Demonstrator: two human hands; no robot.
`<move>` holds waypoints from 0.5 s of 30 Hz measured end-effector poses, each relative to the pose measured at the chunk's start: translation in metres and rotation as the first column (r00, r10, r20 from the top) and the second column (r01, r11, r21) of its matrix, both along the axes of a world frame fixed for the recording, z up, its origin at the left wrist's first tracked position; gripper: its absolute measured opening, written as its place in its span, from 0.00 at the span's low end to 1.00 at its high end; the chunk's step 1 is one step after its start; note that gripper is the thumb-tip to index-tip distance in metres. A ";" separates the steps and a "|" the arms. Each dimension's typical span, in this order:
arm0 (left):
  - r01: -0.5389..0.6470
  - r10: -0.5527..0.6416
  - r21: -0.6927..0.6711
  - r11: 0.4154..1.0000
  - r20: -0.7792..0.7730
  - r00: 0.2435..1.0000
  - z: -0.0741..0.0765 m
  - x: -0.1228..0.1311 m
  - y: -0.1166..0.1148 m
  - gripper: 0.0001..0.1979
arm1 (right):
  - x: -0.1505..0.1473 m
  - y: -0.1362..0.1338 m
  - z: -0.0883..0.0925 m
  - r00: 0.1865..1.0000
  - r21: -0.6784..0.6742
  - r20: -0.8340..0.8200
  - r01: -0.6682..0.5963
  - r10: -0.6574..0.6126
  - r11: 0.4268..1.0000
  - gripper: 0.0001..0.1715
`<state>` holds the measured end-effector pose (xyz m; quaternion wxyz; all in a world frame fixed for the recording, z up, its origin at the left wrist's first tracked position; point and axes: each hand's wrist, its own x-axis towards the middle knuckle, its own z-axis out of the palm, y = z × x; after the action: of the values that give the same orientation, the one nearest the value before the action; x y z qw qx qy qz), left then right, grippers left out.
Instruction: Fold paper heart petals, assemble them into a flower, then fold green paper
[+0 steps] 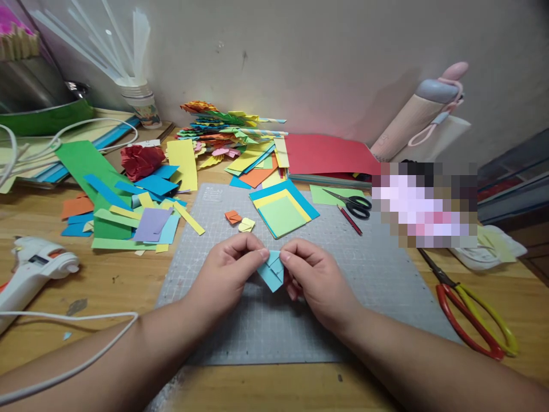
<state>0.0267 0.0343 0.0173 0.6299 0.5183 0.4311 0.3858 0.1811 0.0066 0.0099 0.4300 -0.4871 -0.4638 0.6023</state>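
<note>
A small folded light-blue paper piece point(271, 272) is held just above the grey cutting mat point(377, 269) near its middle. My left hand point(227, 269) pinches its upper left corner with thumb and fingers closed. My right hand point(313, 280) pinches its upper right edge, fingers curled. Beyond the hands lie a small orange folded piece point(233, 217) and a pale yellow folded piece point(246, 225) on the mat.
A stack of blue, yellow and green paper squares point(283, 209), black scissors point(355, 204), a red pencil point(350, 220), red-yellow scissors point(472, 315), a white glue gun point(30, 269) with cord, scattered coloured paper scraps point(124, 212), a red sheet point(326, 153), a pink bottle point(420, 111).
</note>
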 end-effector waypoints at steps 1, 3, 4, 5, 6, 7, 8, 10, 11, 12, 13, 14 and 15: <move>-0.001 0.001 0.006 1.000 -0.012 1.000 0.000 0.000 0.000 0.09 | 0.002 0.002 -0.001 1.000 0.018 0.002 -0.022 0.022 1.000 0.14; -0.001 0.002 0.017 1.000 -0.037 0.999 -0.001 -0.001 0.000 0.10 | 0.007 0.006 -0.001 0.998 0.049 0.015 -0.069 0.068 0.996 0.15; 0.005 -0.004 0.023 1.000 -0.046 0.999 -0.001 -0.001 0.001 0.10 | 0.009 0.007 -0.001 0.996 0.058 0.028 -0.092 0.091 0.994 0.15; 0.013 -0.012 0.027 1.000 -0.053 0.999 -0.001 -0.001 0.001 0.10 | 0.011 0.008 0.000 0.993 0.063 0.048 -0.109 0.106 0.992 0.16; 0.023 -0.022 0.028 0.999 -0.058 0.998 -0.001 0.000 0.000 0.10 | 0.012 0.009 0.001 0.991 0.066 0.073 -0.120 0.115 0.991 0.16; 0.038 -0.036 0.026 0.999 -0.063 0.997 0.000 0.000 0.000 0.10 | 0.013 0.009 0.002 0.988 0.071 0.099 -0.125 0.118 0.990 0.16; 0.058 -0.056 0.024 0.998 -0.068 0.996 0.000 0.001 0.000 0.09 | 0.015 0.009 0.003 0.986 0.081 0.125 -0.124 0.114 0.989 0.16; 0.114 -0.111 0.032 0.993 -0.090 0.990 0.001 0.002 0.000 0.10 | 0.016 0.008 0.006 0.980 0.112 0.171 -0.121 0.101 0.986 0.16; 0.146 -0.141 0.047 0.988 -0.109 0.984 0.001 0.002 -0.001 0.10 | 0.017 0.008 0.006 0.977 0.127 0.187 -0.126 0.101 0.984 0.16; 0.179 -0.169 0.062 0.982 -0.130 0.977 0.001 0.002 -0.001 0.10 | 0.018 0.007 0.007 0.975 0.141 0.198 -0.133 0.104 0.981 0.16; 0.206 -0.194 0.074 0.976 -0.146 0.970 0.001 0.002 -0.001 0.10 | 0.018 0.006 0.007 0.973 0.147 0.204 -0.142 0.111 0.979 0.15; 0.228 -0.214 0.078 0.971 -0.151 0.965 0.001 0.002 -0.001 0.10 | 0.018 0.005 0.006 0.972 0.145 0.202 -0.149 0.118 0.978 0.15; 0.241 -0.228 0.075 0.968 -0.146 0.963 0.000 0.001 0.000 0.10 | 0.018 0.005 0.006 0.973 0.138 0.195 -0.149 0.120 0.979 0.15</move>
<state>0.0274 0.0340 0.0172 0.6159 0.6191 0.3904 0.2916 0.1994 0.0115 0.0156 0.3787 -0.4744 -0.5782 0.5452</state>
